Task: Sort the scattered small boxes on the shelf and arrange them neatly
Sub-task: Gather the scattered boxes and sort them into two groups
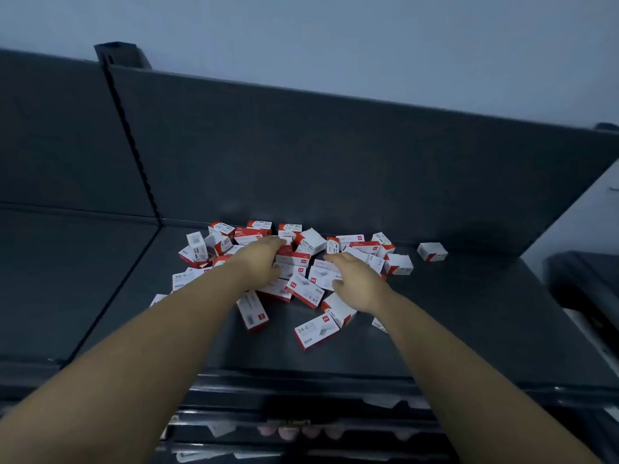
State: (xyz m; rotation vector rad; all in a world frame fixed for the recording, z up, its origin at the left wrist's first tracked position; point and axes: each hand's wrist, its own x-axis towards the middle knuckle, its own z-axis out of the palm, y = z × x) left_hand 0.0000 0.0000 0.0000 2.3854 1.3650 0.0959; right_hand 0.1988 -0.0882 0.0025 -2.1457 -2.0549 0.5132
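Here, from the head camera: a loose heap of small boxes [303, 289], white with red ends, on the dark shelf [469, 313] just short of the back panel [335, 155]. Tumbled at all angles, some flat, some on edge, several overlapping. One lone box [432, 251] apart from the heap at 3 o'clock, beside the back panel. Another printed box [316, 331] clear of the heap at 6 o'clock, flat and skewed.

Left hand [263, 261] reaching in from 7 o'clock, palm down, over the heap's left half. Fingers nearly straight and close together, fingertips [279, 242] laid on the boxes toward 12 o'clock. Nothing visibly gripped; boxes under the palm and to either side of it.

Right hand [360, 288] reaching in from 5 o'clock, over the heap's right half. Fingers together, slightly bent, pointing toward 10 o'clock and resting on top of a flat box. Thumb down against the boxes below the fingers; blurred, so cannot tell whether pinching one or only touching.

Between the two hands, a narrow strip of boxes uncovered. More boxes just beyond the right fingers at 1 o'clock.
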